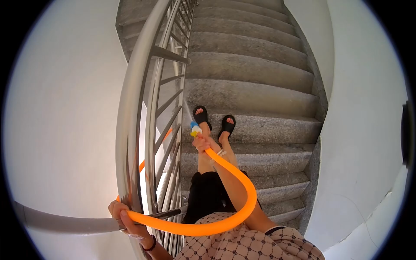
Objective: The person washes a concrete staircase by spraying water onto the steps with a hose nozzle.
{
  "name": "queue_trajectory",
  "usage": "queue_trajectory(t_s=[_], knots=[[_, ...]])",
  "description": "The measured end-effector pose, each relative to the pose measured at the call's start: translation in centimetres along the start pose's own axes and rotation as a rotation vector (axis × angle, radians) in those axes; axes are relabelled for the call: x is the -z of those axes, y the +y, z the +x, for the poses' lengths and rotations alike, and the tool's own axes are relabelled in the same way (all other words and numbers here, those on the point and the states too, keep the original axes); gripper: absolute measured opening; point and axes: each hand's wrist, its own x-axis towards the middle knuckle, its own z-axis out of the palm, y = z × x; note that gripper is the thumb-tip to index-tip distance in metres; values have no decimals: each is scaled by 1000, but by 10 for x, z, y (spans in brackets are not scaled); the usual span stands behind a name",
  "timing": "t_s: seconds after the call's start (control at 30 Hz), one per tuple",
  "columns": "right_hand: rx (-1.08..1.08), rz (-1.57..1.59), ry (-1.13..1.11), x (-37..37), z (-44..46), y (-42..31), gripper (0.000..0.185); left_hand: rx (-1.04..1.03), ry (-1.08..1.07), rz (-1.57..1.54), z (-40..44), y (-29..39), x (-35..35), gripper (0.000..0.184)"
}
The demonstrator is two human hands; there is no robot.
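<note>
An orange hose loops in front of my body between both hands. My right hand is closed around its end, just behind a blue, white and yellow nozzle. From the nozzle a faint pale streak, like a water spray, runs up toward the steps. My left hand is wrapped round the hose beside the steel handrail; part of its fingers is hidden. Beyond that hand the hose passes over the rail and shows again behind the bars.
Stone steps rise ahead, worn and grey. My feet in black sandals stand on a step near the railing bars. A white wall borders the stairs on the right. Another handrail section runs left.
</note>
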Motion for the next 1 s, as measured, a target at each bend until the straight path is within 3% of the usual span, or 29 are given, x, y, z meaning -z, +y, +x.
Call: queue_trajectory(t_s=[0.2,0.27,0.33,0.53,0.97,1.0], knots=[[-57,-89,64,8,-20,-11,16,-2,37,4,-2,-3,1,23],[-106,-140,99,9,-24,-18,17,3,-30,32,-2,-4,6,17],[-12,-324,260,7,-28,-21,17,7,-34,40,-2,-4,6,17],[-73,-443,363,13,-27,-32,17,55,-5,9,-1,3,2,19],[16,-524,353,17,-34,-49,15,78,35,-17,1,6,-1,22],[8,-551,425,24,-38,-46,15,79,38,-17,1,7,-2,22]])
